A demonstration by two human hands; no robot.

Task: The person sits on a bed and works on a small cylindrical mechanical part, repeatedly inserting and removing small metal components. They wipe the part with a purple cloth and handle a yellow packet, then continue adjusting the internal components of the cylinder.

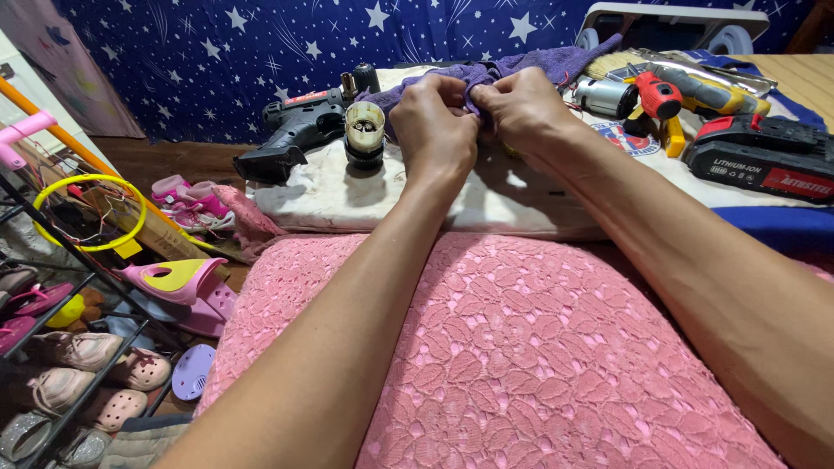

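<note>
Purple cloth (521, 65) pinched between both hands' fingers (465, 91).

My left hand (434, 126) and right hand (521, 108) close over a fold of the purple cloth (530, 65), so whatever sits inside my grip is hidden; I cannot tell whether anything lies wrapped in it. My fingertips are tucked under the fabric. The cloth also covers part of the white cushion (391, 195) behind it. The black battery pack (764, 156) runs off the right edge (its far end is cut away). The shoe rack (61, 347) is clipped by the left and bottom edges. The parts inside the small black cylinder (364, 130) are too small to make out.
</note>
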